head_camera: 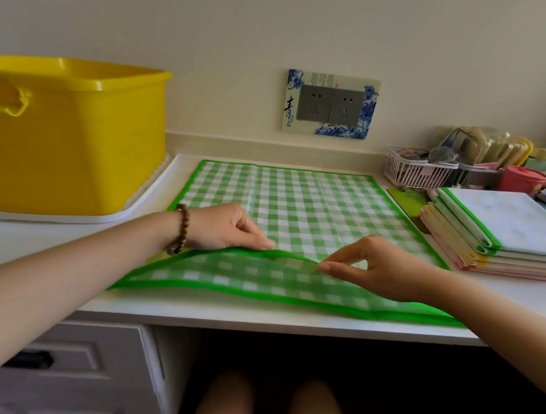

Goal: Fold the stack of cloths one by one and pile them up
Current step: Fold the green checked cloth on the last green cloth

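Observation:
A green-and-white checked cloth (301, 202) with a green border lies spread on the white counter in front of me. Its near part is raised into a fold. My left hand (227, 227), with a bead bracelet at the wrist, pinches the lifted fold on the left. My right hand (375, 265) pinches the same fold a little to the right, thumb and forefinger together. A pile of folded cloths (506, 237) sits on the counter at the right, touching the spread cloth's right edge.
A big yellow tub (66, 136) stands on a white tray (146, 202) at the left. Small baskets (416, 173) with clutter and a pink cup (521, 179) line the back right. Wall sockets (331, 104) sit behind. The counter's front edge (255, 321) is just below the cloth.

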